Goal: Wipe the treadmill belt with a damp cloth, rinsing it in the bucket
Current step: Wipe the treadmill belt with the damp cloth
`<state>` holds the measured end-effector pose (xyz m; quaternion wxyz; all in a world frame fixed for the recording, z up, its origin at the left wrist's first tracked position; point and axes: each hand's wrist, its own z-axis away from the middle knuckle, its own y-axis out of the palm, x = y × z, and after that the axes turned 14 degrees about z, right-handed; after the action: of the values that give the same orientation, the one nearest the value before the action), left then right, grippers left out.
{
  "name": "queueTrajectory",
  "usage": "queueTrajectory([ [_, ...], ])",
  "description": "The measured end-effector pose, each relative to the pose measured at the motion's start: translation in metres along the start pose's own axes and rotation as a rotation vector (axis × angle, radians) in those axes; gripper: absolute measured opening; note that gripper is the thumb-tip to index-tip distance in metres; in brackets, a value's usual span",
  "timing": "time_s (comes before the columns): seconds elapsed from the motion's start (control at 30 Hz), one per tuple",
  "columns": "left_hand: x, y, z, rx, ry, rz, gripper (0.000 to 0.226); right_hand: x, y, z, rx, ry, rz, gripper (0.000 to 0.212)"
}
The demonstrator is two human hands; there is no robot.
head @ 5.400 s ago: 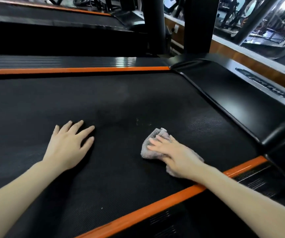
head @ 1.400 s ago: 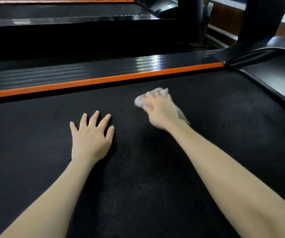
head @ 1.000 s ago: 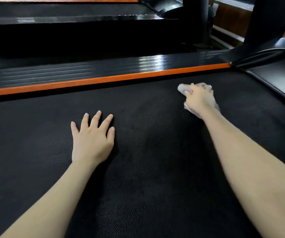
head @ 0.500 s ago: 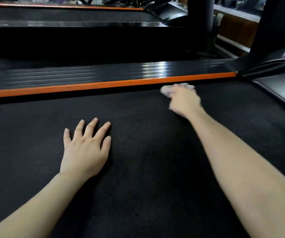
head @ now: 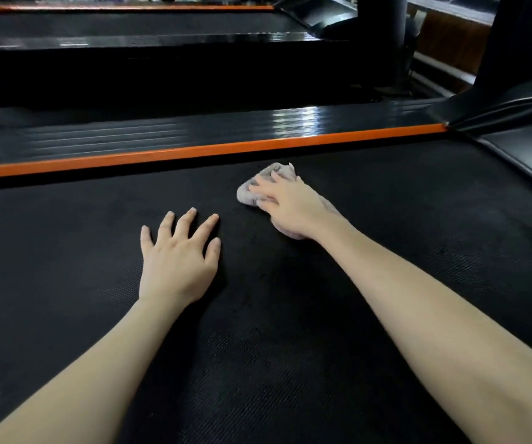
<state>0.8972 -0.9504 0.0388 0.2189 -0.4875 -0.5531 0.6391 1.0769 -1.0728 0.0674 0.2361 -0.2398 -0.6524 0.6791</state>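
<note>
The person is leaning over the black textured treadmill belt (head: 66,251), with both bare forearms reaching forward across it. The left hand (head: 178,261) is lying palm down on the belt, released and holding nothing, its fingers (head: 191,219) spreading out straight toward the far edge. The right hand (head: 290,206) is pressing down on a crumpled, pale greyish-lilac cloth (head: 279,170), with the fingers lying over the top of it rather than curling round it; the thumb is showing too little to tell how it is sitting. The cloth is resting on the belt under that hand, bunching out ahead of the fingertips and also peeking from beneath the heel of the palm, near the belt's far edge and just to the right of the left hand's fingertips without touching them. Beyond the cloth an orange strip (head: 194,152) is running along the belt's far side, bordering a glossy black ribbed side rail (head: 162,133). At the right a black motor cover (head: 530,155) is closing off the belt's end. Behind, a second treadmill (head: 130,24) is standing parallel, with a dark upright post (head: 383,36) rising beside it.
</note>
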Motion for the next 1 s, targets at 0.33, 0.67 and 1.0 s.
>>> queueTrajectory([
  [0.33, 0.001, 0.000, -0.001, -0.010, 0.026, 0.009, 0.049, 0.044, 0.008, 0.181, -0.091, -0.230, -0.215, 0.043],
  [0.67, 0.002, -0.017, 0.132, 0.044, 0.046, 0.043, 0.056, 0.047, 0.007, 0.170, -0.090, -0.118, -0.214, 0.036],
  [1.0, -0.004, -0.027, 0.176, 0.061, 0.008, 0.014, 0.061, 0.092, 0.001, 0.277, -0.037, -0.316, -0.191, 0.044],
])
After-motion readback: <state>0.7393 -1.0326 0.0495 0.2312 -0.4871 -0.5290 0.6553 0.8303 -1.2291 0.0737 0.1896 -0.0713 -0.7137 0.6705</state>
